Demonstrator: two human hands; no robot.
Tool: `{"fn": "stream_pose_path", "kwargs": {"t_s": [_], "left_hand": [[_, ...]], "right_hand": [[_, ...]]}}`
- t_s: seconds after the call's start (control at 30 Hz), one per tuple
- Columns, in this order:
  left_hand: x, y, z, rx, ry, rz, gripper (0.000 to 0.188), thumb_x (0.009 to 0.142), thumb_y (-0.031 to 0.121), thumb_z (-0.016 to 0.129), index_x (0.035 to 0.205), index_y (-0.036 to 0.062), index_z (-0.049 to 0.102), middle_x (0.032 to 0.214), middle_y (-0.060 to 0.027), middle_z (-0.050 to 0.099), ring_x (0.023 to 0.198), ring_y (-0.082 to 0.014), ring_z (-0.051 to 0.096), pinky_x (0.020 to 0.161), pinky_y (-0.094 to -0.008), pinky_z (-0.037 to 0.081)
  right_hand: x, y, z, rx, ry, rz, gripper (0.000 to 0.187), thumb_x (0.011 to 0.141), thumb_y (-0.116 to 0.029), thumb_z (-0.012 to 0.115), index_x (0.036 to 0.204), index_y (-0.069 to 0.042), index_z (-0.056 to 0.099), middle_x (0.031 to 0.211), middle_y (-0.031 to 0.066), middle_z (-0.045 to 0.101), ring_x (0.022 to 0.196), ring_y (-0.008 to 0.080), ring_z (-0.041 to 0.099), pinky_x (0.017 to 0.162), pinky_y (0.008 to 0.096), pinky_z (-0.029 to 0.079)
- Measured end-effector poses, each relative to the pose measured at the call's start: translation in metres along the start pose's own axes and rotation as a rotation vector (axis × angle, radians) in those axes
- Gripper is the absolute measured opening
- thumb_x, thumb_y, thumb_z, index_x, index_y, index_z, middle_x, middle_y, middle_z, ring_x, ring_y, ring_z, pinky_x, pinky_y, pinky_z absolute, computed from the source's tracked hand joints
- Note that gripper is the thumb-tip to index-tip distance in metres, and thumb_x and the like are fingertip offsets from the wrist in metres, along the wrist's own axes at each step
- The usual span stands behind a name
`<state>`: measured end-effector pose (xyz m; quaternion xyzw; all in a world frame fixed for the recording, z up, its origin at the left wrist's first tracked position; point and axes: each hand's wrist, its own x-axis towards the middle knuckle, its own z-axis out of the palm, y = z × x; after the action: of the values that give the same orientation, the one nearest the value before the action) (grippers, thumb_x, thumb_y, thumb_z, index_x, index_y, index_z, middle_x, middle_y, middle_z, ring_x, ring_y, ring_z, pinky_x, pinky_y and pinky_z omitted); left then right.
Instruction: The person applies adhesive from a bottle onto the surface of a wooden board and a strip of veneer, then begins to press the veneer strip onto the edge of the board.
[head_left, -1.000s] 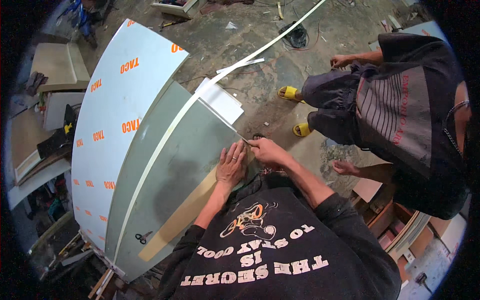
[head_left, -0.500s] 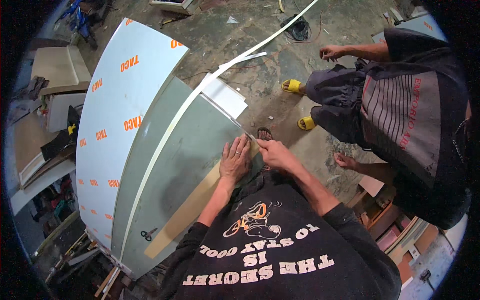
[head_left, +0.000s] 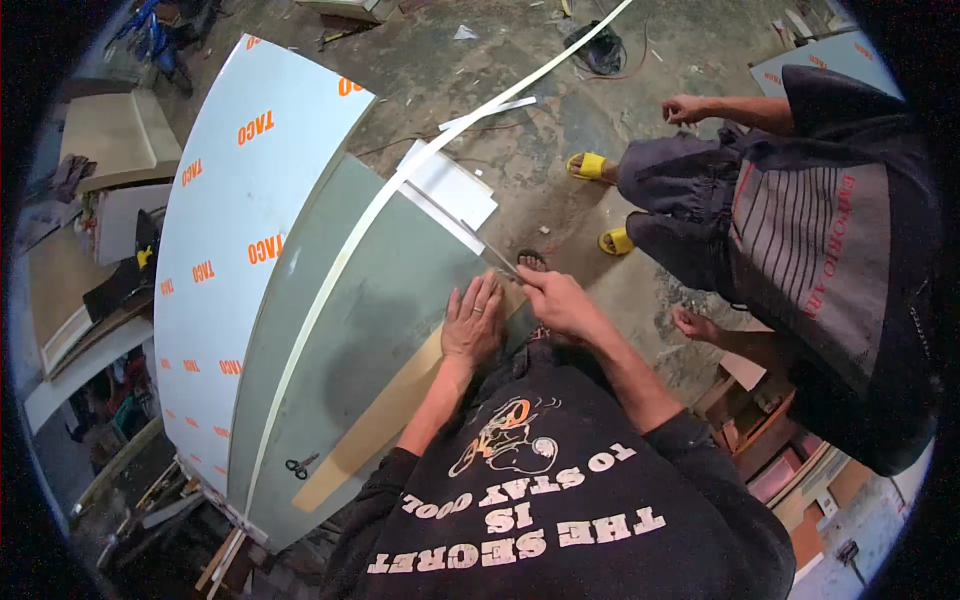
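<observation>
My left hand point(head_left: 474, 318) lies with its fingers outstretched on the grey-green panel point(head_left: 385, 265), close to the panel's right edge. Beside it, my right hand point(head_left: 558, 300) is closed around the near end of a long, thin metal tool point(head_left: 497, 258). Whether this is a file or a saw blade I cannot make out. The tool points away from me along the panel's edge, where a white strip point(head_left: 440, 217) shows. A tan strip point(head_left: 370, 425) runs under or beside my left wrist. Small dark-handled scissors point(head_left: 300, 467) rest on the panel nearer me.
A long pale edging strip point(head_left: 335, 275) curves across the panel and beyond it. At left stands a large white sheet point(head_left: 235, 200) with orange print. A person in yellow sandals point(head_left: 588, 166) stands at right. Wood pieces point(head_left: 750, 410) are stacked at lower right; a white board point(head_left: 450, 185) lies beyond the panel.
My right hand and the metal tool have shifted slightly right, away from the panel's edge, so more of the white strip shows. My left hand stays on the panel. The other person has moved slightly right.
</observation>
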<state>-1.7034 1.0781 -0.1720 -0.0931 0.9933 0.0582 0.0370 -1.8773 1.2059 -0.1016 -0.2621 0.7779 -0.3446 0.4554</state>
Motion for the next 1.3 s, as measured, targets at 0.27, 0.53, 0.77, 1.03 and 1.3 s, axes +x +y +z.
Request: {"fn": "stream_pose_path", "kwargs": {"t_s": [0.27,0.53,0.77,1.03,1.3], "left_hand": [[0.000,0.002,0.001,0.005,-0.028,0.007,0.063,0.086,0.033,0.059,0.145,0.0187,0.043,0.159,0.0017,0.030,0.146,-0.0173,0.027,0.119,-0.0456,0.018],[0.005,0.001,0.005,-0.015,-0.076,-0.010,0.061,0.085,0.032,0.062,0.142,0.0175,0.045,0.160,0.0009,0.028,0.146,-0.0186,0.026,0.119,-0.0463,0.018],[0.004,-0.006,0.001,-0.131,-0.043,-0.020,0.059,0.084,0.023,0.060,0.140,0.0168,0.044,0.159,-0.0020,0.031,0.145,-0.0203,0.030,0.119,-0.0482,0.020],[-0.003,0.002,0.000,-0.058,0.008,0.001,0.059,0.084,0.024,0.059,0.140,0.0165,0.044,0.158,-0.0017,0.033,0.145,-0.0197,0.031,0.118,-0.0477,0.022],[-0.002,0.003,-0.005,-0.132,0.001,-0.003,0.057,0.084,0.021,0.059,0.139,0.0168,0.045,0.158,-0.0024,0.033,0.144,-0.0204,0.031,0.119,-0.0471,0.021]], "right_hand": [[-0.025,-0.007,0.002,-0.037,-0.057,0.118,0.041,0.093,-0.016,0.051,0.132,-0.004,0.057,0.107,0.0317,0.063,0.104,0.0468,0.061,0.090,0.0470,0.049],[-0.011,0.004,0.002,-0.007,-0.083,0.111,0.040,0.093,-0.018,0.050,0.131,-0.012,0.059,0.105,0.0305,0.065,0.104,0.0462,0.062,0.089,0.0492,0.049],[0.026,0.027,0.004,-0.046,-0.118,0.102,0.034,0.090,-0.016,0.052,0.121,-0.006,0.063,0.101,0.0308,0.064,0.097,0.0469,0.063,0.086,0.0496,0.052],[-0.040,0.013,0.004,-0.029,0.022,-0.016,0.033,0.093,-0.019,0.051,0.121,-0.003,0.060,0.099,0.0305,0.065,0.098,0.0468,0.062,0.084,0.0525,0.050],[-0.017,0.064,0.017,-0.090,-0.089,0.120,0.031,0.092,-0.018,0.051,0.119,-0.007,0.062,0.100,0.0269,0.066,0.096,0.0463,0.063,0.083,0.0505,0.051]]}}
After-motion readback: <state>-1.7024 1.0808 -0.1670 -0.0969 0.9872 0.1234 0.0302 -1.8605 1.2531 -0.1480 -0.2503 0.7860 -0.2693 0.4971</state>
